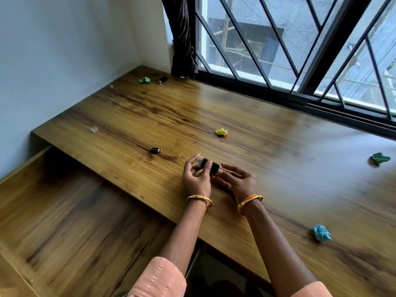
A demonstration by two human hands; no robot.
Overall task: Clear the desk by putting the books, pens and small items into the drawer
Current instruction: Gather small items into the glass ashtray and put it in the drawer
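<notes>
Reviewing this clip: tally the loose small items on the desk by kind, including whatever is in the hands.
Crumpled paper balls: 4 — green, yellow, dark green, blue
Small black devices: 3 — far corner, near drawer, one held in left hand and right hand at
Clear plastic caps: 2 —
Total: 9

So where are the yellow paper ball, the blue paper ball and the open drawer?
yellow paper ball (221, 132), head view, its middle.
blue paper ball (321, 233), head view, its middle.
drawer (70, 213), head view, bare floor.
</notes>
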